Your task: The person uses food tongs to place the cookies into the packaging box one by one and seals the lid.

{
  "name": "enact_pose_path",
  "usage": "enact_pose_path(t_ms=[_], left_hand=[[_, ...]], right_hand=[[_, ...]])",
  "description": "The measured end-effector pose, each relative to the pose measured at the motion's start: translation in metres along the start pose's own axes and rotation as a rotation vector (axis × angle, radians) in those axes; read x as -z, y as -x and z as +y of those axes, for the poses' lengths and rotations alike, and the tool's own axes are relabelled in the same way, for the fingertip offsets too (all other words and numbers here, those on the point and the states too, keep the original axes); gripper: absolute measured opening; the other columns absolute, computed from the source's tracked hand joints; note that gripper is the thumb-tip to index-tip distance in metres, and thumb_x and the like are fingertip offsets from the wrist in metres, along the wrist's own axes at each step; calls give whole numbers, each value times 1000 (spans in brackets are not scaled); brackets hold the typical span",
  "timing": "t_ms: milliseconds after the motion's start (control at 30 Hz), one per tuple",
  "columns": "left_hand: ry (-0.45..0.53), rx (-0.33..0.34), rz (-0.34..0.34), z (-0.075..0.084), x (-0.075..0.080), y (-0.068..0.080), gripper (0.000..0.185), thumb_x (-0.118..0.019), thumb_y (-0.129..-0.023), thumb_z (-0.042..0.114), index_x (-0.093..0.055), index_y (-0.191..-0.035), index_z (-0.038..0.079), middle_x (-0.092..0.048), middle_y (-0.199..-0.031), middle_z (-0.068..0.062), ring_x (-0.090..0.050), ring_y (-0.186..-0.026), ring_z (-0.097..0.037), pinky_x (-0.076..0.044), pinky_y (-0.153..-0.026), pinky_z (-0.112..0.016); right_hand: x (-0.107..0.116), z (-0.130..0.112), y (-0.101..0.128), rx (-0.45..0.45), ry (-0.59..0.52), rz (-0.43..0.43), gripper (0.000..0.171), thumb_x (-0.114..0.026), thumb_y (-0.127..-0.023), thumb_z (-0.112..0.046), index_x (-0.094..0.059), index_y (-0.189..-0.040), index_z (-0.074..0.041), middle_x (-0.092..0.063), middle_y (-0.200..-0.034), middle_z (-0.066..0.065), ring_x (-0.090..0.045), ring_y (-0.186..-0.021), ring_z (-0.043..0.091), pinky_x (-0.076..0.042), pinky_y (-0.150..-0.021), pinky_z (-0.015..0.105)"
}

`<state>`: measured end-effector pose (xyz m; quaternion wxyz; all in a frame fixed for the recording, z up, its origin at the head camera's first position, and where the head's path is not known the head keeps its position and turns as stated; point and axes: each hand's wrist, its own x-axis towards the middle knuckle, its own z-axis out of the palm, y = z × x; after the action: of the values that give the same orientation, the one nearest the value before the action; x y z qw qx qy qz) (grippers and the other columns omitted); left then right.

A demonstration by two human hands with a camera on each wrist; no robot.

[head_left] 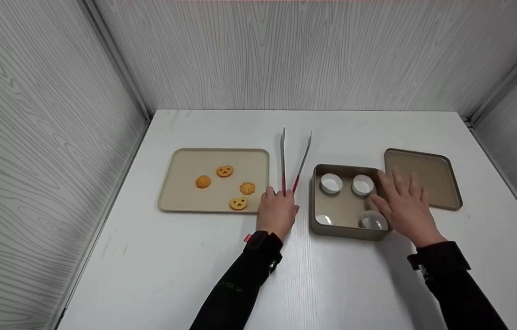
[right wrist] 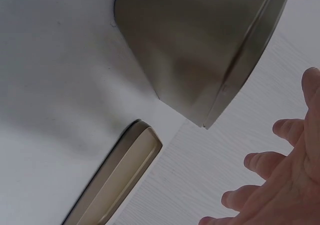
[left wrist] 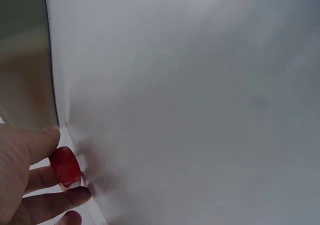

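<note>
Square tin (head_left: 346, 229), landmark: tongs (head_left: 296, 160) and cookie tray (head_left: 185, 174) crowd its left; lid (head_left: 423, 176) lies close right. Bare table (head_left: 331, 284) in front, open strip behind; walls bound beyond.

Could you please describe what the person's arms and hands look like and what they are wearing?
Both arms wear long black sleeves, the left sleeve and right sleeve. A black wrist band with a small red tab sits on the left wrist. The left hand and right hand are bare.
</note>
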<state>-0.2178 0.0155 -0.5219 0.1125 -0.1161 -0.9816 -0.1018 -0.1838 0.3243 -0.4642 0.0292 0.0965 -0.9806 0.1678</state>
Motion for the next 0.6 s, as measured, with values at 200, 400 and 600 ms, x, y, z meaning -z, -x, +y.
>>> enact_pose_path(t_ms=[200, 400, 600], left_hand=[[51, 39, 76, -3, 1, -3, 20, -73, -94, 23, -74, -98, 4, -75, -89, -11, -58, -87, -29, -50, -77, -38], [200, 157, 112, -9, 21, -5, 14, -69, -94, 13, -72, -92, 0, -73, -81, -15, -66, -80, -30, -56, -64, -42], [420, 219, 217, -18, 48, -7, 14, -70, -93, 12, -66, -85, 2, -69, -76, -15, -66, -72, -31, -54, -62, -42]], right_hand=[[0, -1, 1, 10, -10, -14, 74, -40, -107, -53, -14, -166, -17, -8, -168, 28, 7, -150, 56, 2, -112, 77], [3, -5, 2, 22, -10, -8, 72, -39, -108, -51, -15, -166, -16, -8, -169, 25, 2, -151, 54, -2, -114, 75], [7, -13, 0, 57, -26, 46, 71, -43, -108, -48, -18, -165, -13, -13, -168, 25, -5, -152, 51, -10, -115, 73]])
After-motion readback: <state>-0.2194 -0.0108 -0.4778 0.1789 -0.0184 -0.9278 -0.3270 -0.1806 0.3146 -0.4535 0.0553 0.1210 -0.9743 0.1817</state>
